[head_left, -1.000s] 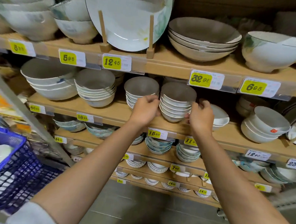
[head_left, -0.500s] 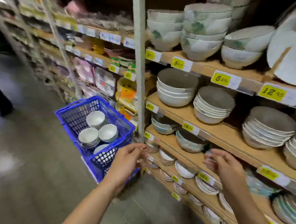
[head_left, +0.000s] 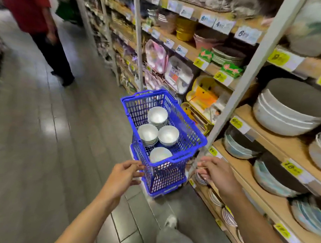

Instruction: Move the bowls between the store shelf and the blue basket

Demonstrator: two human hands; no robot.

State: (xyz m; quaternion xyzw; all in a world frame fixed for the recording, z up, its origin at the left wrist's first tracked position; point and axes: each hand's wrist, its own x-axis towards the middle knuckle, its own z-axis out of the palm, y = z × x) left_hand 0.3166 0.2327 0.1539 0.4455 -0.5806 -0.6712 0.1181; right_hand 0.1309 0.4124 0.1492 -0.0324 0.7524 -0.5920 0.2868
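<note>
Four stacks of white bowls point(head_left: 157, 116) sit inside the blue basket point(head_left: 201, 141), which stands on the floor point(head_left: 45, 153) just beside the shelf point(head_left: 245, 171). Both hands are empty with fingers loosely spread: the left hand point(head_left: 124, 174) is at the basket's near corner, fingertips touching or almost touching the rim, and the right hand point(head_left: 218, 173) hovers by the shelf edge. Larger grey bowls point(head_left: 291, 109) are stacked on the shelf.

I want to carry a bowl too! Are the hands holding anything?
No. The left hand and right hand are both empty, open beside the blue basket.
</note>
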